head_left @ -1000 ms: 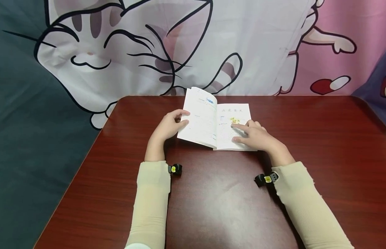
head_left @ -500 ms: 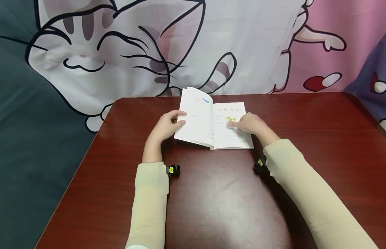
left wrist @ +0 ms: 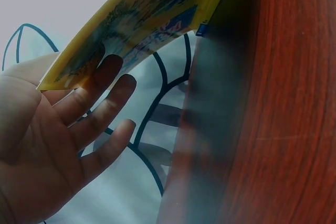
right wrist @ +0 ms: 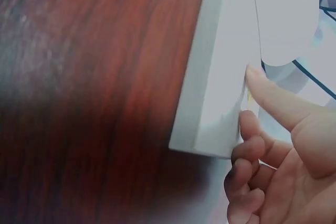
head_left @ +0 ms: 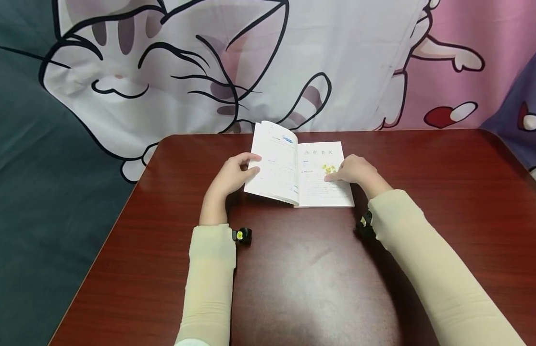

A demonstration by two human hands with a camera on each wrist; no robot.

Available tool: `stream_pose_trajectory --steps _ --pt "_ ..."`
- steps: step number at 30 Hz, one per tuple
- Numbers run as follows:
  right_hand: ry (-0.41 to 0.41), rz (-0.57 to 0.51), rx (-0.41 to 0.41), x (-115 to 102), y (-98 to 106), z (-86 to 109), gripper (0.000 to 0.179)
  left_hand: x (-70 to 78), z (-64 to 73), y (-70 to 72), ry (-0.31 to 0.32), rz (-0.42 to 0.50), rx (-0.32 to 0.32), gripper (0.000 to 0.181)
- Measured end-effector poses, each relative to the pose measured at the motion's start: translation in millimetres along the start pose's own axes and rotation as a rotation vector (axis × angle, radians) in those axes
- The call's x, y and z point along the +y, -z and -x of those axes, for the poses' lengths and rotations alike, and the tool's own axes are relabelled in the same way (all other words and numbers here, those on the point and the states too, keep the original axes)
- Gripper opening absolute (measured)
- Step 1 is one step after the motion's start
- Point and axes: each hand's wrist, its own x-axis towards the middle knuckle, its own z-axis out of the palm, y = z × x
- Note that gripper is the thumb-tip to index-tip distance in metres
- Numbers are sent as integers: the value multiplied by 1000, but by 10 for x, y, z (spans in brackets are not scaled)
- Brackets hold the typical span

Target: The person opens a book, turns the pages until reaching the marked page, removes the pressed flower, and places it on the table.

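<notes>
In the head view an open book [head_left: 274, 166] lies on the table, its left half raised and curved. The left hand [head_left: 230, 175] pinches the left edge, thumb on the page and fingers behind. The left wrist view shows the yellow illustrated cover [left wrist: 142, 30] above the spread fingers of that hand [left wrist: 58, 135]. On the right page [head_left: 319, 192], with printed text and a small yellow picture, lies the thumb of the right hand [head_left: 356, 173]. Its other fingers curl at the right edge. In the right wrist view these curled fingers [right wrist: 247, 153] meet the book's edge, partly hiding its corner.
The reddish-brown wooden table [head_left: 293, 288] extends around the book. Behind it hangs a cartoon-cat curtain [head_left: 164, 72]. A small black wrist camera [head_left: 243, 236] sits at the left cuff; another camera [head_left: 364, 223] is at the right cuff.
The right hand's fingers, stretched over the page a second ago, have curled in at the right edge. Its thumb has since slid slightly right. The left hand keeps its hold on the book.
</notes>
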Motion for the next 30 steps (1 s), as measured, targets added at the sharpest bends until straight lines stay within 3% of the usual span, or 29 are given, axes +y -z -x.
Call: stream_pose_trajectory --steps 9,30 --pt "43 -115 1 31 10 15 31 3 16 8 12 9 -12 28" --pt "97 -191 -26 60 7 10 25 14 16 17 35 6 -18 27"
